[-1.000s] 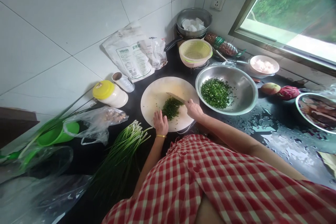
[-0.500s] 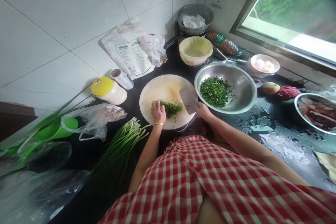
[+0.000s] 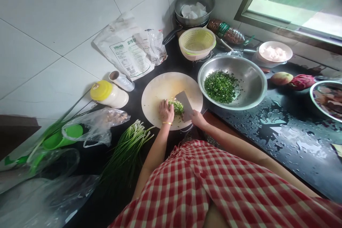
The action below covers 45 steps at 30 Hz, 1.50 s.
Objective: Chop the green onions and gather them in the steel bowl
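Observation:
A heap of chopped green chives (image 3: 176, 106) lies on the round cutting board (image 3: 157, 85). My left hand (image 3: 166, 111) rests at the heap's left side, fingers apart and touching the chives. My right hand (image 3: 198, 119) is closed around the handle of a cleaver (image 3: 184, 106), whose broad blade stands against the heap's right side. The blade's lower edge is partly hidden by the chives. To the right of the board, a steel bowl (image 3: 255, 85) holds more chopped greens (image 3: 221, 86). A bunch of uncut chives (image 3: 130, 142) lies left of my left forearm.
Left of the board are a yellow-lidded jar (image 3: 109, 94), a film roll (image 3: 122, 81) and a plastic bag (image 3: 98, 128). Behind stand flour bags (image 3: 128, 53) and a colander (image 3: 197, 44). At right are a white bowl (image 3: 275, 52), a dragon fruit (image 3: 301, 82) and water on the counter.
The cleaver has moved left, from the board's right edge up against the chives. My left hand has shifted slightly right, and the heap is more compact. The view has tilted a little.

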Available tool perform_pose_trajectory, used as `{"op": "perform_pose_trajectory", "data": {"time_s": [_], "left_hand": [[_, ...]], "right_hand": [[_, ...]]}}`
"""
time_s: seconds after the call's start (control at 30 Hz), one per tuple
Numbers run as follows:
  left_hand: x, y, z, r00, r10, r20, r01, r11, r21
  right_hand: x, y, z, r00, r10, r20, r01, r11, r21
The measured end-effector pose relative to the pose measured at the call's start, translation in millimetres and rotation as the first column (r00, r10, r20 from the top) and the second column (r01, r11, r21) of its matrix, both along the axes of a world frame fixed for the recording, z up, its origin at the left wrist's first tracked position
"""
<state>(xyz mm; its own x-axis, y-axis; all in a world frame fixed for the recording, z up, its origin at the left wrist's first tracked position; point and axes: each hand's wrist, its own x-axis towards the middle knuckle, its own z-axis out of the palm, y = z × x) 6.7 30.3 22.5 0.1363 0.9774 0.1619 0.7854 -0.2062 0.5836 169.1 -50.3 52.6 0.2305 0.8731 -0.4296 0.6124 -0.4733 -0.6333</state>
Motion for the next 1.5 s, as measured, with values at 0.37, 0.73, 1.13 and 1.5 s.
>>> {"op": "perform_pose_trajectory", "data": {"time_s": [0.37, 0.73, 1.13, 1.5], "left_hand": [[7.4, 8.6, -4.8, 0.956, 0.126, 0.266, -0.139, 0.990, 0.034], [57.8, 30.9, 98.7, 0.887, -0.041, 0.459, -0.124, 0.938, 0.323], [295.1, 45.4, 58.8, 0.855, -0.130, 0.502, 0.193, 0.978, -0.077], [342.2, -10.5, 78.8, 0.798, -0.602, 0.022, 0.541, 0.733, 0.412]], "right_hand": [[-70.9, 21.5, -5.1, 0.894, -0.077, -0.441, 0.070, 0.997, -0.033], [-21.7, 35.5, 74.1, 0.874, 0.073, -0.480, 0.089, 0.948, 0.307], [218.8, 0.5, 95.8, 0.916, -0.231, 0.328, 0.141, 0.951, 0.275], [251.2, -21.1, 88.9, 0.682, -0.373, -0.629, 0.591, 0.788, 0.174]]}}
